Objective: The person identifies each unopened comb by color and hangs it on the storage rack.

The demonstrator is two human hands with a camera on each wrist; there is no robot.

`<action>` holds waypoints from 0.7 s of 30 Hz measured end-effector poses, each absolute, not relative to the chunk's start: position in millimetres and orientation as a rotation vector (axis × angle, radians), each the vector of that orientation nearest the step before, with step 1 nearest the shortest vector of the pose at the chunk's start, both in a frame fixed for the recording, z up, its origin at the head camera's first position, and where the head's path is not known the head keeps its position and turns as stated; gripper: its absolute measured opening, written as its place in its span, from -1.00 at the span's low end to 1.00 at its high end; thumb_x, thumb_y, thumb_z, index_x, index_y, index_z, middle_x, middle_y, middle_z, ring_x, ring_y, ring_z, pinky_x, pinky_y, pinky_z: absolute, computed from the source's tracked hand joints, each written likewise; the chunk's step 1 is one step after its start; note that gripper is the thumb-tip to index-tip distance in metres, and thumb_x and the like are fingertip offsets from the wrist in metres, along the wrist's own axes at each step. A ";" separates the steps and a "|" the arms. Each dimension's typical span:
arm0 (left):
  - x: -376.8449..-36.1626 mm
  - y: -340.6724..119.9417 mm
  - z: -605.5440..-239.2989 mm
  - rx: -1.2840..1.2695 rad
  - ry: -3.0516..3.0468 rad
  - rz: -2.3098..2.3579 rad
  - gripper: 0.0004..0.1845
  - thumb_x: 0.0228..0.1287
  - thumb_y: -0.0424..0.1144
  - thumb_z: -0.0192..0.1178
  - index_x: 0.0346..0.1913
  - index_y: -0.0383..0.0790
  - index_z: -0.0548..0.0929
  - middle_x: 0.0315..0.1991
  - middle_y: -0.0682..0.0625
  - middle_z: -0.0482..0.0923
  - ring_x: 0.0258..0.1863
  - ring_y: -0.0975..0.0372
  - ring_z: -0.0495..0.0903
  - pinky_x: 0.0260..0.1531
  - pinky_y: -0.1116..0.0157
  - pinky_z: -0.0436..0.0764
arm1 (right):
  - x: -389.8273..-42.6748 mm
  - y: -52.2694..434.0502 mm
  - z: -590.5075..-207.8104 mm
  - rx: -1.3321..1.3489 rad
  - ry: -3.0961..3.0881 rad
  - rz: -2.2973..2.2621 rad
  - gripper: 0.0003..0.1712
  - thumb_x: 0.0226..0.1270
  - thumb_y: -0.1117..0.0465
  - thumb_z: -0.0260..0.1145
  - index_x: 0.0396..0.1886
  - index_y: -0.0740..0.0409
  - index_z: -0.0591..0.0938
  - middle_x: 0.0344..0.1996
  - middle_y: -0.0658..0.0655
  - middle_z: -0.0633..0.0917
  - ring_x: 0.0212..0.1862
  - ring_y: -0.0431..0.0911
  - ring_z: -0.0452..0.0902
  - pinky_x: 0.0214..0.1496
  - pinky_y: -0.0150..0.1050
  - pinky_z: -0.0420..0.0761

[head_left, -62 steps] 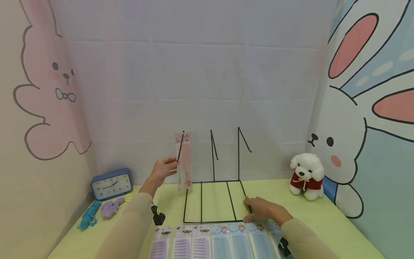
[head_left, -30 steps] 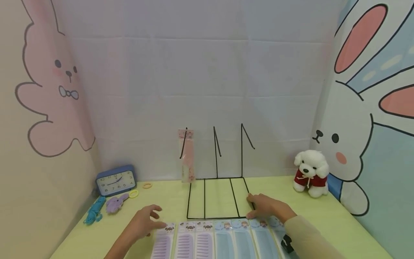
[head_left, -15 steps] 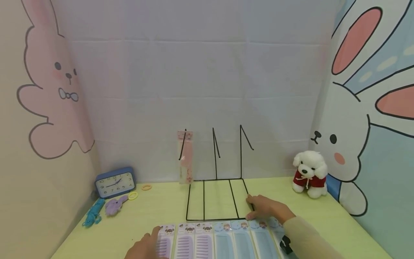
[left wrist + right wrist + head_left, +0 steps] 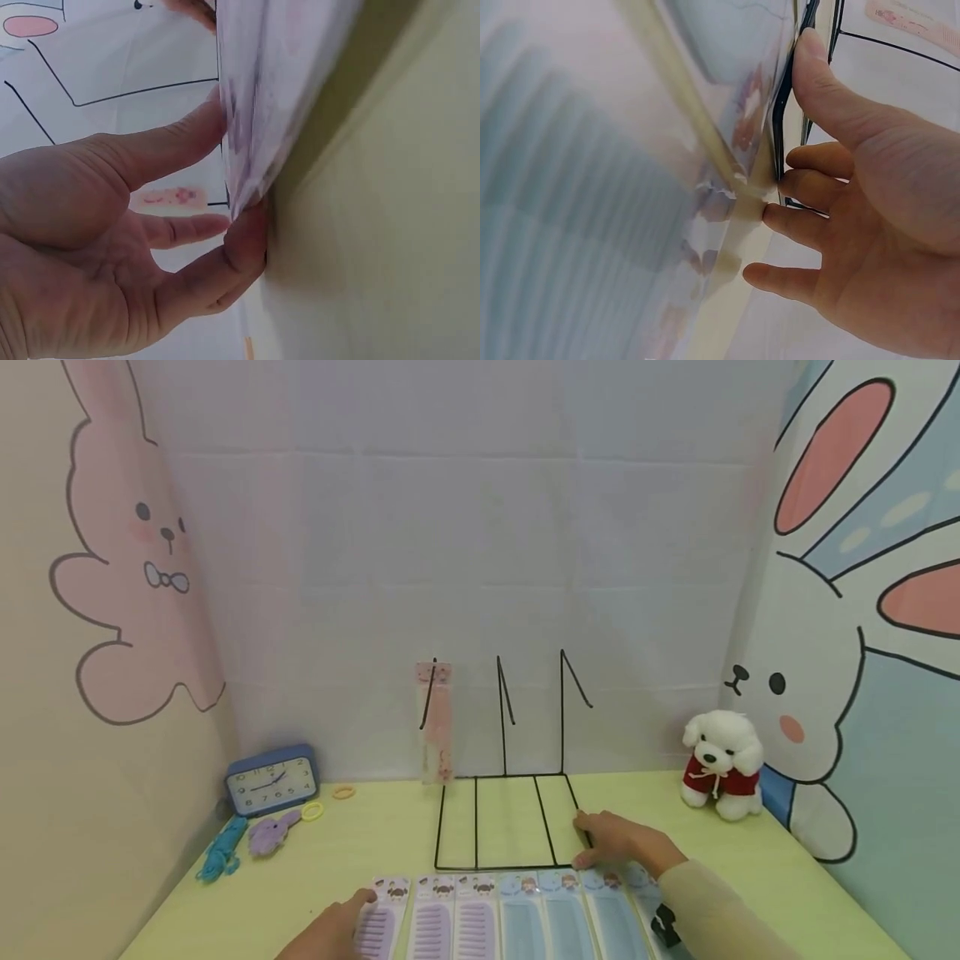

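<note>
Along the left edge of the yellow-green table point(image 4: 360, 835), one blue rounded clock point(image 4: 272, 781), one turquoise braided cord point(image 4: 221, 852), one lilac plush piece point(image 4: 270, 833) and two small hair rings, one yellow point(image 4: 312, 812) and one orange point(image 4: 342, 792), are seen. At the front edge, seven flat comb packets are laid side by side in glossy clear sleeves: three purple, then four blue. The leftmost purple comb packet point(image 4: 382, 914) is pinched at its upper left edge by the left hand point(image 4: 333, 931), thumb above and fingers point(image 4: 240, 251) beneath, the edge being lifted off the table. Behind the row, one thin black wire rack point(image 4: 504, 822) with three upright hooks is stood; one pink packet point(image 4: 436, 722) is hung on the left hook. The right hand point(image 4: 618, 843) is rested with relaxed, spread fingers on the rack's front right corner, gripping nothing. Near the back right corner, one fluffy white toy dog point(image 4: 720, 764) in a red top is seated.
</note>
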State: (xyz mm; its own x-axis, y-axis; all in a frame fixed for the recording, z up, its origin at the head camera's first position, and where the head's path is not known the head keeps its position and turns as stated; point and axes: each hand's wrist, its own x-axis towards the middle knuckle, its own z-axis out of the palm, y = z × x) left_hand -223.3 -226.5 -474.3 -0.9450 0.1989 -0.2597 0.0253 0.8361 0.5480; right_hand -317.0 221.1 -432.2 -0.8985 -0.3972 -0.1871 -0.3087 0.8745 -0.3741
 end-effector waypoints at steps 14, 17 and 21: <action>-244.3 -270.0 -493.5 0.320 2.267 1.275 -0.49 0.17 -0.29 0.44 0.21 -0.19 0.59 -0.27 -0.09 0.58 -0.33 0.13 0.58 -0.32 0.23 0.60 | -320.5 223.5 -435.8 -0.539 2.775 -0.466 -0.09 0.18 -0.11 0.48 0.41 0.29 0.43 0.44 0.31 0.35 0.45 0.33 0.16 0.42 0.23 0.21; -261.6 -284.7 -519.6 0.357 2.191 1.339 -0.43 0.11 -0.28 0.48 0.23 -0.12 0.59 -0.22 -0.11 0.58 -0.33 0.11 0.58 -0.35 0.24 0.58 | -320.3 223.4 -435.4 -0.533 2.781 -0.460 -0.10 0.18 -0.10 0.48 0.41 0.28 0.43 0.44 0.30 0.35 0.45 0.32 0.17 0.42 0.22 0.22; -282.9 -304.6 -553.9 0.440 2.123 1.343 -0.23 0.09 -0.18 0.53 0.39 -0.16 0.46 -0.08 -0.15 0.56 -0.23 0.04 0.58 -0.29 0.17 0.61 | -319.2 222.5 -434.3 -0.540 2.784 -0.464 -0.10 0.17 -0.10 0.48 0.40 0.29 0.44 0.43 0.31 0.36 0.44 0.32 0.18 0.41 0.23 0.22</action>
